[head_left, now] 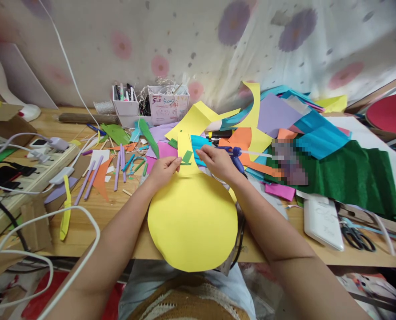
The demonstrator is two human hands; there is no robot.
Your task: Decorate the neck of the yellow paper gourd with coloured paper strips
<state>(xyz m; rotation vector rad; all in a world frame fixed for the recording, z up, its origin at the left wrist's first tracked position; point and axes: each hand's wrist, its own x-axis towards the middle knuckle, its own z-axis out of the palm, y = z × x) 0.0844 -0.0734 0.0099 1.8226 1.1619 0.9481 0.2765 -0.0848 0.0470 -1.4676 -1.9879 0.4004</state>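
Observation:
A large yellow paper circle (pixel 193 222) reaches over the table's front edge, below my two hands. Above it runs a yellow paper strip (pixel 184 144) with small green paper pieces (pixel 187 156) on it. My left hand (pixel 166 171) is closed in a pinch at the strip's left side, beside a thin green sliver. What lies between its fingertips is too small to tell. On the other side my right hand (pixel 218 164) is also pinched, near a blue paper piece (pixel 198 146); its fingers hide what they hold, if anything. A blue glue gun (pixel 235 153) lies just beyond it.
Left are purple paper rolls (pixel 93 178), a white power strip (pixel 27 178) and a looping white cable (pixel 96 222). Right lie dark green crepe paper (pixel 347 182), a white box-like device (pixel 322 222) and scissors (pixel 358 235). Behind stands a pen holder (pixel 125 102).

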